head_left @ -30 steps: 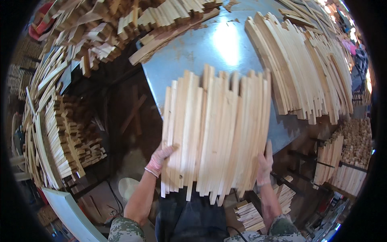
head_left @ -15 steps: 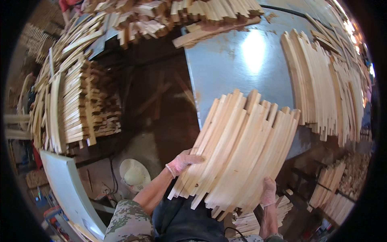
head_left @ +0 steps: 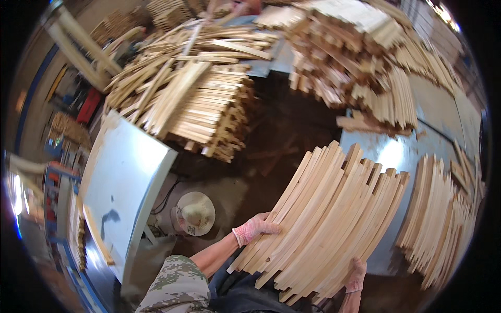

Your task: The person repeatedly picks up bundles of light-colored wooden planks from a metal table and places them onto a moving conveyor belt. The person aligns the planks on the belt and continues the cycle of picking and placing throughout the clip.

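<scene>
A wide bundle of pale wooden strips (head_left: 323,224), laid side by side with uneven ends, is held between my two gloved hands in front of my body. My left hand (head_left: 255,229) presses against its left edge, thumb over the top strip. On the opposite side, near the lower right corner, my right hand (head_left: 356,274) grips the other edge. Both hands wear pinkish-white knit gloves. The fingers beneath the wood are hidden. Under the bundle's right part lies a blue-grey metal table (head_left: 383,229).
More strips (head_left: 441,219) lie in rows at the right. Stacked wood (head_left: 360,57) stands at the back, and another pile (head_left: 209,107) at the left. A pale metal panel (head_left: 128,182) is near left, with a round whitish container (head_left: 195,214) beside it on the floor.
My view has swung to the left, so the left pile and pale panel show more fully. Both hands still hold the bundle, which appears farther right in the picture.
</scene>
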A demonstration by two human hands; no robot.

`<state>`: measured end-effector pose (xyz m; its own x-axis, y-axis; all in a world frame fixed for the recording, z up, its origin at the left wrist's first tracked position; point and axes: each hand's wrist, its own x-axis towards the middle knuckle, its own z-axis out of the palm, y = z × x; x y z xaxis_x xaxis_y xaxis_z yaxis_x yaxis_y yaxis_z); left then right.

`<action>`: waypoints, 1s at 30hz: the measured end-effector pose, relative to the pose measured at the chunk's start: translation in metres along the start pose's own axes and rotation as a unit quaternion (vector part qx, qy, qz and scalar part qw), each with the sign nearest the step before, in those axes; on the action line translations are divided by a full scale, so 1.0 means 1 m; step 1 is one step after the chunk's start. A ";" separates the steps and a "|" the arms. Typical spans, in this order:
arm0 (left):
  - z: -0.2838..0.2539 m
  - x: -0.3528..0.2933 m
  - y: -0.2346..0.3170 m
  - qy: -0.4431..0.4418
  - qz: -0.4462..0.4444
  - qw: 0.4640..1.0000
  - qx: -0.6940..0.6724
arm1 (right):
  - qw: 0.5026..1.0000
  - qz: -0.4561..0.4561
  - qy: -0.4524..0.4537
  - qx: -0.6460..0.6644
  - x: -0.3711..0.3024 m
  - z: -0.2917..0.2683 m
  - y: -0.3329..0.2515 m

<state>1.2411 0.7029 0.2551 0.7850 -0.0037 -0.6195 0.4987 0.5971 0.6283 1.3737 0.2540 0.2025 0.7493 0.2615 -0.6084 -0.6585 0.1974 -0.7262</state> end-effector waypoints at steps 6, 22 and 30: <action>-0.045 -0.134 0.006 0.051 0.173 0.978 -0.105 | 0.980 -0.086 -0.148 -0.100 0.006 0.132 -0.045; -0.282 -0.525 -0.105 0.327 0.311 0.815 -0.363 | 0.787 0.067 -0.535 -0.300 -0.148 0.633 0.114; -0.337 -0.608 -0.130 0.509 0.272 0.717 -0.390 | 0.694 0.110 -0.559 -0.439 -0.199 0.787 0.218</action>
<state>0.5752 0.8976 0.3918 -0.0885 0.7509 -0.6544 -0.4495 0.5562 0.6990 1.0267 0.9882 0.4171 -0.2085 0.8614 -0.4632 -0.0834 -0.4875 -0.8691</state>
